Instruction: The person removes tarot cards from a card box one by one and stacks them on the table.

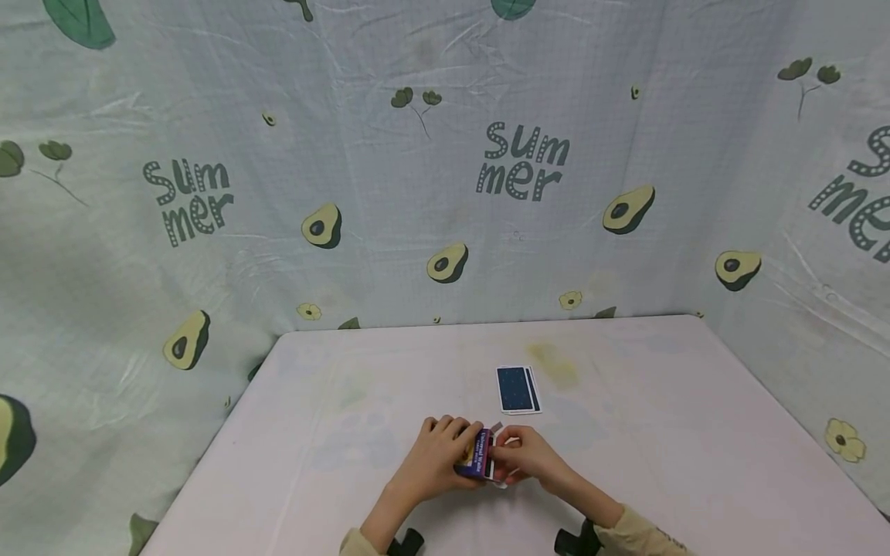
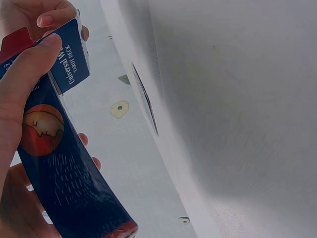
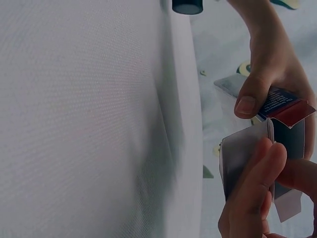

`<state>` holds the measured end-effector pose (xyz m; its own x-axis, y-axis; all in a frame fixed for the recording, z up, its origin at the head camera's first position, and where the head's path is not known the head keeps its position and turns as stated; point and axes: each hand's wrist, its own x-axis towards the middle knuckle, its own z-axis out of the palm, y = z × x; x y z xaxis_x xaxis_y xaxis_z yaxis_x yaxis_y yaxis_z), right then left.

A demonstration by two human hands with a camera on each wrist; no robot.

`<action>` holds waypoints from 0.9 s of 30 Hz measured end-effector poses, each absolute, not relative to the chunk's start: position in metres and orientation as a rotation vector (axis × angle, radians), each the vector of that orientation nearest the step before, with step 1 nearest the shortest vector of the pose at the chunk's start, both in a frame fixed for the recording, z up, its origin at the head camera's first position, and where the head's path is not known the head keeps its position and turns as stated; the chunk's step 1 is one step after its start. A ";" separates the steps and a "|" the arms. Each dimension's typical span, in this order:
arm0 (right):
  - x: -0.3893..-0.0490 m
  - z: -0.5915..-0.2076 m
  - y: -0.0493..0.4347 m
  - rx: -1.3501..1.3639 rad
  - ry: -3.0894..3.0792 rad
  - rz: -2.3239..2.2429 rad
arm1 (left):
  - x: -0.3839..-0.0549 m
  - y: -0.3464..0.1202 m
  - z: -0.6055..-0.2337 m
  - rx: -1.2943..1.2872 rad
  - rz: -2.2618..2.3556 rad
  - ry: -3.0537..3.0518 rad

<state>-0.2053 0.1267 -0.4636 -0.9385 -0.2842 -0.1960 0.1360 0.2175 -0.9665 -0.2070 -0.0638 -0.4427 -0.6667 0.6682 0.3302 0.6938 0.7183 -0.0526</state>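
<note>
My left hand [image 1: 436,457] grips a dark blue tarot deck box [image 1: 477,454] over the front of the table, its thumb lying across the printed face. The left wrist view shows an orange round face picture on the box [image 2: 77,173]. One end of the carton is unfolded: a blue end flap [image 2: 73,64] lettered "Tarot Deck" stands out, with a red side tab [image 2: 18,41] beside it. My right hand [image 1: 530,457] pinches that end flap between thumb and fingers, as the right wrist view shows. The inside of the box is hidden.
A small stack of dark blue-backed cards [image 1: 516,388] with white borders lies on the white-covered table [image 1: 334,432] beyond my hands. Cloth [image 1: 375,177] printed with avocados hangs behind the table. A black device [image 1: 577,540] sits at each wrist.
</note>
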 end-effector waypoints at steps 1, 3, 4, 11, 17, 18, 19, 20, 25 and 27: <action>-0.205 -0.464 0.127 -0.141 2.162 -1.775 | -0.207 -0.064 -0.443 -1.064 -0.110 -2.602; -0.205 -0.463 0.127 -0.142 2.145 -1.780 | -0.207 -0.065 -0.443 -1.065 -0.112 -2.611; -0.205 -0.463 0.127 -0.142 2.138 -1.782 | -0.207 -0.065 -0.443 -1.066 -0.114 -2.615; -0.203 -0.460 0.129 -0.162 2.099 -1.801 | -0.208 -0.067 -0.444 -1.068 -0.113 -2.635; -0.202 -0.459 0.131 -0.172 2.082 -1.803 | -0.208 -0.069 -0.444 -1.064 -0.122 -2.627; -0.202 -0.459 0.132 -0.173 2.078 -1.803 | -0.208 -0.069 -0.444 -1.061 -0.123 -2.625; -0.202 -0.459 0.132 -0.176 2.076 -1.805 | -0.208 -0.070 -0.444 -1.058 -0.124 -2.623; -0.202 -0.459 0.132 -0.179 2.072 -1.806 | -0.208 -0.070 -0.444 -1.056 -0.125 -2.624; -0.202 -0.458 0.134 -0.185 2.084 -1.805 | -0.209 -0.073 -0.445 -1.048 -0.145 -2.649; -0.202 -0.457 0.135 -0.182 2.102 -1.797 | -0.210 -0.073 -0.445 -1.043 -0.158 -2.659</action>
<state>-0.2025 0.1349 -0.4566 -0.9239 -0.3309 -0.1923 0.1386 0.1792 -0.9740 -0.2095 -0.0732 -0.4452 -0.6998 0.6495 0.2973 0.6801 0.7331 -0.0005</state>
